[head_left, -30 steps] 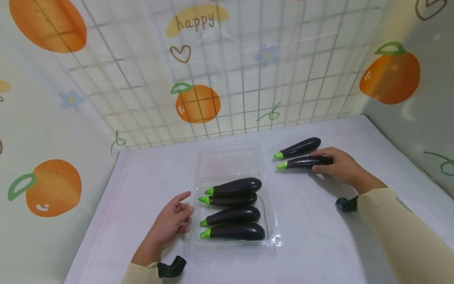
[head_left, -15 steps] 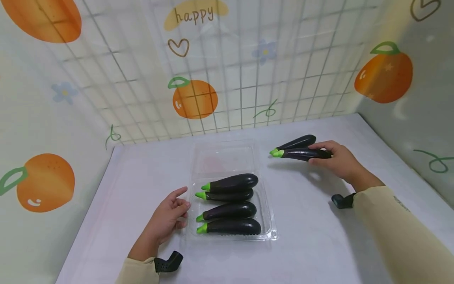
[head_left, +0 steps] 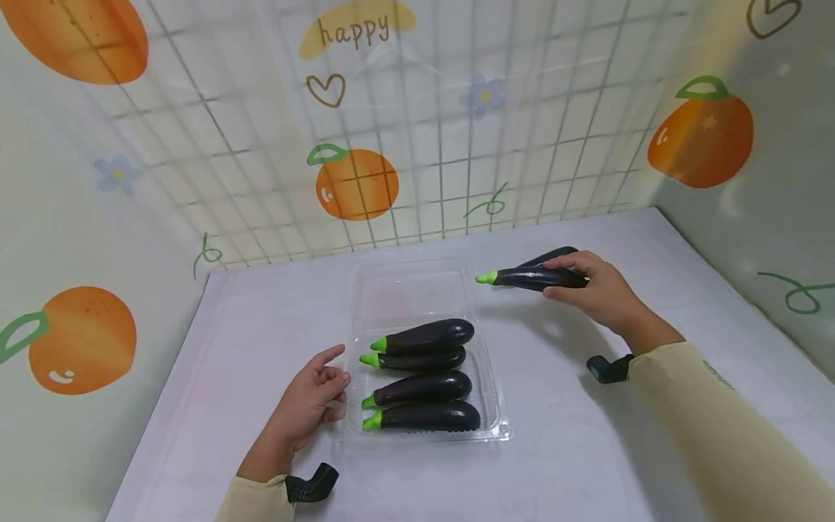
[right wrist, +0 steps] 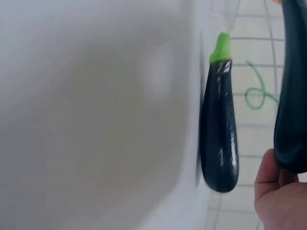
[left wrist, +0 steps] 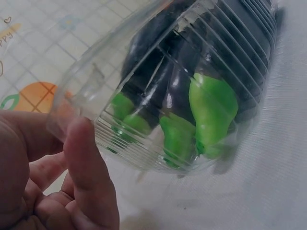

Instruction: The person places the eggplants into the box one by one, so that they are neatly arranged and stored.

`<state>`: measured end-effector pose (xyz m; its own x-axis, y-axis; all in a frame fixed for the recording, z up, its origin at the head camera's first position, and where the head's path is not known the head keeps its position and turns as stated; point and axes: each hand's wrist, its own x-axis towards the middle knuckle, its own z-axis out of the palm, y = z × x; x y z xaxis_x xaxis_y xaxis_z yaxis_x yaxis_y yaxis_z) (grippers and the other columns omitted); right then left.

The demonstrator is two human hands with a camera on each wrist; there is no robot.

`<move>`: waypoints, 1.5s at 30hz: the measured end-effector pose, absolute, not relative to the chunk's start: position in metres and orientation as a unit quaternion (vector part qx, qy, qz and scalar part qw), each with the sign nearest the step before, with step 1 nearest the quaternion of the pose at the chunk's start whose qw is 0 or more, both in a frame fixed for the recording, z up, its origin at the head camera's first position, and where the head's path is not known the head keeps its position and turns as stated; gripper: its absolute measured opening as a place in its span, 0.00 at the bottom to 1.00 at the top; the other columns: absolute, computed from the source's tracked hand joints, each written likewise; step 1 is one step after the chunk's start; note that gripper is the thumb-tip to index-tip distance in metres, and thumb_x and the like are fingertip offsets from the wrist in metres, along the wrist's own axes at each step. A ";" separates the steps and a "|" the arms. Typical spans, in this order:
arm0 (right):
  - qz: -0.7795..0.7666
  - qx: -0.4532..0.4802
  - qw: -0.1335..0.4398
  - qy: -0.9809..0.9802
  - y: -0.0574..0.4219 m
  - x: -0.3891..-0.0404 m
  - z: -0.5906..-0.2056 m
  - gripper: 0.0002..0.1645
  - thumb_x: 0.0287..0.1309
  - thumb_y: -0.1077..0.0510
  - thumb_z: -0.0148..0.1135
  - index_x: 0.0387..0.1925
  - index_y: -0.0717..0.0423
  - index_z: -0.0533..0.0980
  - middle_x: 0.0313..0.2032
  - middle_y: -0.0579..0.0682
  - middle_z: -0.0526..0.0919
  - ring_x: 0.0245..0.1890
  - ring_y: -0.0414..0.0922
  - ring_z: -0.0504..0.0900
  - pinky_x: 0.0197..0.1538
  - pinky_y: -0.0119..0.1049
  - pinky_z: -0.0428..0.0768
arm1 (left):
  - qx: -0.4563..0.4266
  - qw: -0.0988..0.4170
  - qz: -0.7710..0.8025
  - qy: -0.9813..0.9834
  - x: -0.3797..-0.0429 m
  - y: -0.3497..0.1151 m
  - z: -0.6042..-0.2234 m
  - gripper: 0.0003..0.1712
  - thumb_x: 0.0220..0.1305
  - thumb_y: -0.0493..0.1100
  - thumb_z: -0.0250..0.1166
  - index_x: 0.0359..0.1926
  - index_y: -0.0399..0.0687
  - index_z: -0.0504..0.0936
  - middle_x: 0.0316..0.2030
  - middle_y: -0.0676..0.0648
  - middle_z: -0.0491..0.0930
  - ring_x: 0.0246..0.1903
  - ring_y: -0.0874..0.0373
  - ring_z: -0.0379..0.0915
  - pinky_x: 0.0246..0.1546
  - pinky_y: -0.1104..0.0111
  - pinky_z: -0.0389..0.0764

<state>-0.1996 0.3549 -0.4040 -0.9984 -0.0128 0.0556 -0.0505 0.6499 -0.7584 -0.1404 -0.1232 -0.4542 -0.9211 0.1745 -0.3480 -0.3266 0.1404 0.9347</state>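
Table is holding everything up here, and the clear box is sitting open in the middle of it, lid lying back on the far side. I'd be leaving that lid flat, well out of the way. Four eggplants are lying side by side in the box, looking pretty snug, so anything coming near them wants to be slow and from above, imo.

Hands are well apart. The left hand is hanging out at the box's left edge, thumb and forefinger spread; I can't tell if it's pressing at all. A light touch there is probably plenty, since thin plastic is likely to flex or slide. The right hand is doing the real gripping: thumb and fingers are clamping the fat end of the held eggplant, which is hanging above the table, right of the lid.

That end-grip is leaving the long part unsupported, so I'd be squeezing firmly; the skin's looking slick. The loose eggplant is lying just behind, so watch for knocking it. Tiny bonus: the green stem is pointing left, same as the boxed ones, so probably no twisting needed.
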 end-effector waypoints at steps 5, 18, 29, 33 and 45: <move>0.435 0.052 0.050 -0.897 0.336 -0.200 -0.394 0.30 0.59 0.48 0.74 0.61 0.52 0.78 0.63 0.54 0.72 0.58 0.50 0.70 0.48 0.20 0.70 | -0.054 0.184 0.653 0.733 -0.141 -0.123 -0.454 0.34 0.73 0.38 0.61 0.76 0.58 0.64 0.43 0.48 0.74 0.36 0.57 0.73 0.26 0.72 0.79; 0.462 0.120 0.036 -0.878 0.275 -0.188 -0.380 0.25 0.58 0.53 0.75 0.56 0.52 0.80 0.56 0.53 0.74 0.51 0.49 0.75 0.50 0.30 0.76 | -0.051 0.182 0.659 0.728 -0.139 -0.122 -0.455 0.34 0.72 0.39 0.63 0.75 0.57 0.63 0.42 0.49 0.73 0.35 0.58 0.72 0.24 0.72 0.79; 0.464 0.148 0.036 -0.872 0.243 -0.178 -0.379 0.23 0.57 0.55 0.75 0.54 0.48 0.80 0.54 0.50 0.75 0.49 0.50 0.76 0.47 0.33 0.79 | -0.052 0.184 0.660 0.727 -0.138 -0.122 -0.456 0.34 0.72 0.38 0.62 0.75 0.56 0.63 0.42 0.49 0.74 0.35 0.59 0.73 0.24 0.72 0.79; 0.467 0.168 0.035 -0.867 0.234 -0.174 -0.379 0.22 0.57 0.56 0.75 0.53 0.48 0.80 0.53 0.51 0.76 0.48 0.48 0.75 0.46 0.35 0.80 | -0.049 0.187 0.661 0.725 -0.138 -0.121 -0.455 0.34 0.72 0.39 0.62 0.75 0.56 0.63 0.42 0.49 0.73 0.35 0.59 0.72 0.24 0.72 0.79; 0.455 0.217 0.054 -0.862 0.213 -0.163 -0.389 0.21 0.55 0.56 0.76 0.50 0.47 0.82 0.51 0.48 0.79 0.54 0.47 0.76 0.57 0.47 0.77 | -0.051 0.190 0.662 0.723 -0.139 -0.122 -0.456 0.34 0.72 0.38 0.62 0.76 0.56 0.63 0.42 0.49 0.73 0.34 0.59 0.72 0.24 0.72 0.79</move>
